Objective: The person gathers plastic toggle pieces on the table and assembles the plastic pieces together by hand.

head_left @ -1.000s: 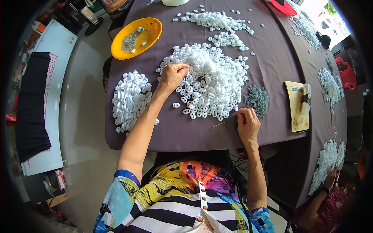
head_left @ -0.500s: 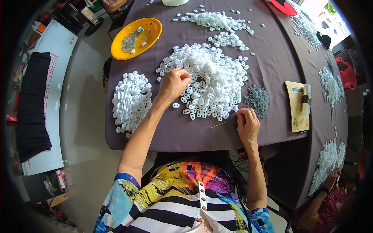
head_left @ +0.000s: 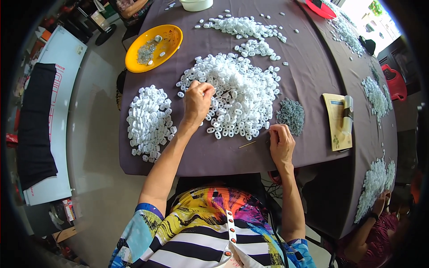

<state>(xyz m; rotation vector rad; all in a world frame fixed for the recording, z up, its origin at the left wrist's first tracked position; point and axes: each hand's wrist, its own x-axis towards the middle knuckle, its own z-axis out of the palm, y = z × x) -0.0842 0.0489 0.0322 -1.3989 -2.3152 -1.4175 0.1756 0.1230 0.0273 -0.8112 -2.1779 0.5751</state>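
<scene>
A large heap of white oval plastic pieces, each with two holes (head_left: 241,102), lies in the middle of the brown-covered table. My left hand (head_left: 197,103) is over the heap's left edge, thumb and fingers pinched together; whatever they hold is too small to make out. At the heap's lower right, my right hand (head_left: 281,145) is close to the table with its fingertips pressed together, their contents likewise unclear. Just above it sits a small pile of grey pieces (head_left: 290,117). A thin brass-coloured stick (head_left: 247,144) lies left of the right hand. Another white pile (head_left: 149,120) is beside my left forearm.
A yellow plate (head_left: 172,38) with small clear bits stands at the far left, and a pale tub (head_left: 196,4) at the back. To the right lie a tan booklet (head_left: 334,134) and a clear roll (head_left: 347,115). Another person's hand (head_left: 380,203) works at the right-hand table.
The whole view has shifted slightly, so the table things appear a little farther left. Both hands keep their pinched shape and nearly the same places beside the heap.
</scene>
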